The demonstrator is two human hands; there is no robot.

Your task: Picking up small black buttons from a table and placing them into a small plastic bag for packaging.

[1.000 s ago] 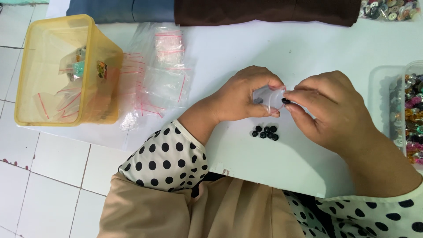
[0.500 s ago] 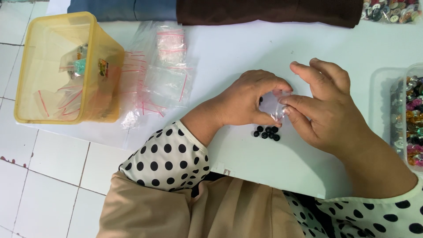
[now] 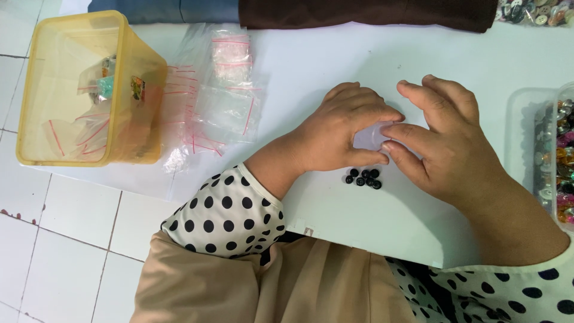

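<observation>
Both hands, left hand (image 3: pixel 347 134) and right hand (image 3: pixel 445 143), are pinching a small clear bag (image 3: pixel 372 137) shut above black buttons (image 3: pixel 363 177), fingertips pressing evenly along its seal.

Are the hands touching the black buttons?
Apart. In the head view, white table shows between the black buttons and both hands, left and right, which pinch a small clear bag.

The small clear bag (image 3: pixel 372 139) is mostly hidden between the left hand (image 3: pixel 344 128) and right hand (image 3: pixel 445 143); whether anything lies inside cannot be told. The tray of mixed buttons (image 3: pixel 559 158) is cut off by the right edge, the button heap (image 3: pixel 535 11) by the top corner, and the folded brown cloth (image 3: pixel 365 13) by the top edge.
</observation>
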